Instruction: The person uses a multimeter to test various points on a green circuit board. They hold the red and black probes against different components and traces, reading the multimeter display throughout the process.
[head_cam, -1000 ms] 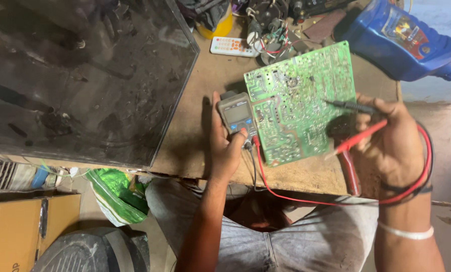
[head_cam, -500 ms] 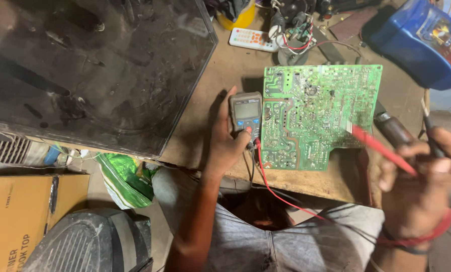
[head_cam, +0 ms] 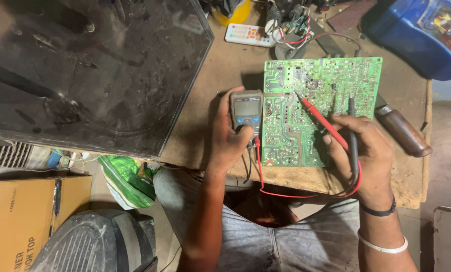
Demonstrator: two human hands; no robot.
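A green circuit board (head_cam: pixel 311 95) lies solder side up on the wooden workbench (head_cam: pixel 220 70). My left hand (head_cam: pixel 228 138) grips a grey multimeter (head_cam: pixel 246 110) just left of the board, thumb on its buttons. My right hand (head_cam: pixel 359 151) holds both test probes: the red probe (head_cam: pixel 316 117) points up-left with its tip on the board's middle, and the black probe (head_cam: pixel 352 128) stands nearly upright with its tip on the board further right. Red and black leads (head_cam: pixel 306 194) loop from the meter under the bench edge to my right hand.
A large dark screen panel (head_cam: pixel 84 70) covers the left of the bench. A white remote (head_cam: pixel 248 34), a tangle of wires (head_cam: pixel 291 22), a blue container (head_cam: pixel 422 35) and a brown-handled tool (head_cam: pixel 402 131) lie around the board. A cardboard box (head_cam: pixel 19 221) and green bag (head_cam: pixel 124 179) sit below.
My right hand has moved in from the right onto the board, and both probe tips now rest on it. The left hand stays on the multimeter.
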